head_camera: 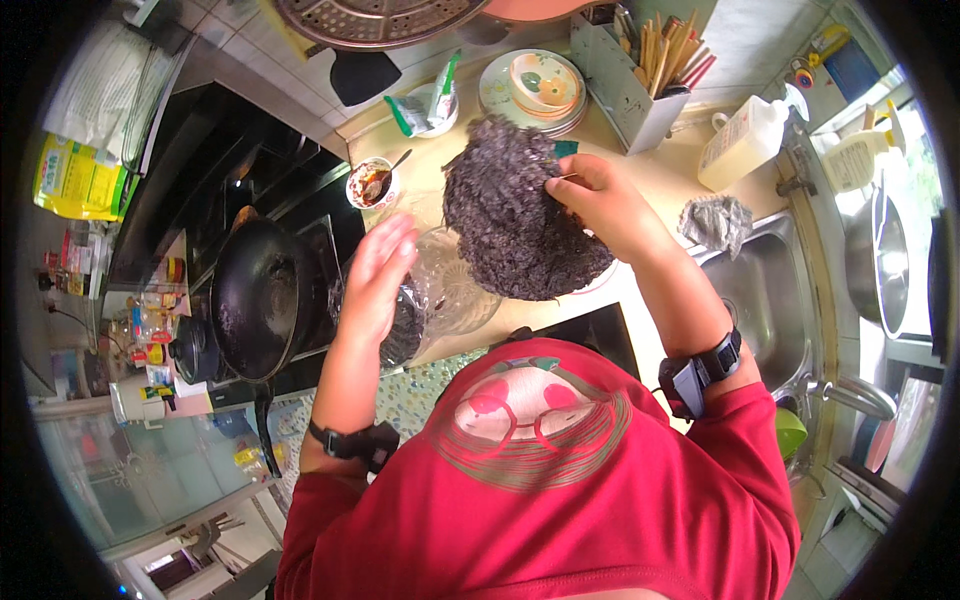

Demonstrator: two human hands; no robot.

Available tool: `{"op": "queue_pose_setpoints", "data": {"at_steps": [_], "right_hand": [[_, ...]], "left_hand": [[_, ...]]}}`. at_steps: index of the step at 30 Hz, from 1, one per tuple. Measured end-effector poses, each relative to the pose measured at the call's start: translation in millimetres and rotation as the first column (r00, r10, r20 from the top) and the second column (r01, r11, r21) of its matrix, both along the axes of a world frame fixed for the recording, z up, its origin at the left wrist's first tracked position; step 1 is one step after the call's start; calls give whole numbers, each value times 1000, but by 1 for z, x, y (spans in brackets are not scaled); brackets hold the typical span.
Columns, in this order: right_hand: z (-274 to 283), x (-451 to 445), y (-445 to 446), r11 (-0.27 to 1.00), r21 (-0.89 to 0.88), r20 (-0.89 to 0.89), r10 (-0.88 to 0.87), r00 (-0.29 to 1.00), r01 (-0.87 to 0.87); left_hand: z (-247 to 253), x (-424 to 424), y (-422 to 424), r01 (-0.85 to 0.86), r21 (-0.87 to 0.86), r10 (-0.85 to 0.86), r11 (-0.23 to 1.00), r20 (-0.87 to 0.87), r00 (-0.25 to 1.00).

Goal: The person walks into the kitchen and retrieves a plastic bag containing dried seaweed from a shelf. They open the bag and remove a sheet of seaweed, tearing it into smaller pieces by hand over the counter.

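My right hand (611, 202) pinches the edge of a dark, rough-textured round sheet, which looks like dried seaweed (517, 217), and holds it up over the counter. Beneath its left side a clear glass bowl (465, 289) shows in part. My left hand (379, 277) is raised at the left with its fingers extended, over a clear plastic bag (405, 322) with more of the dark stuff inside. A small bowl of red sauce (373, 184) with a spoon stands beyond my left hand. The rim of a pale plate, partly hidden, lies under the sheet.
A black wok (255, 300) rests on the stove at the left. Farther back are stacked plates (495, 82), a bowl with a green packet (424, 112) and a chopstick holder (622, 90). A grey cloth (716, 223) lies by the steel sink (765, 300), near a pump bottle (742, 139).
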State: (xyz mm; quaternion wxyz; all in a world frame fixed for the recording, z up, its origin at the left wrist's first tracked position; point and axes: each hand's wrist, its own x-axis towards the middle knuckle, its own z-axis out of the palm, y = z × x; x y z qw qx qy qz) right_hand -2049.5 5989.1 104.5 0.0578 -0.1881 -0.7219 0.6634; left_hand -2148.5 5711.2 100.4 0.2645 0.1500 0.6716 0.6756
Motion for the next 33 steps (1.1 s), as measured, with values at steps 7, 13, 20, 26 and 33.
{"op": "queue_pose_setpoints", "data": {"at_steps": [7,13,20,26,33], "right_hand": [[5,-9,-5,881,459,-47,152,987,-114],[12,-5,-2,855,512,-295,84,952,83],[43,33,8,1000,-24,-239,-25,971,20],[49,37,3,853,-516,-98,26,995,-73],[53,18,3,856,-487,-176,98,979,-174]], "left_hand": [[0,-8,65,157,294,-285,943,468,837],[9,-1,78,84,275,-233,958,570,788],[31,0,81,16,471,-304,882,544,782],[49,3,83,-10,513,-324,858,558,764],[62,3,79,17,543,-346,840,510,787]]}}
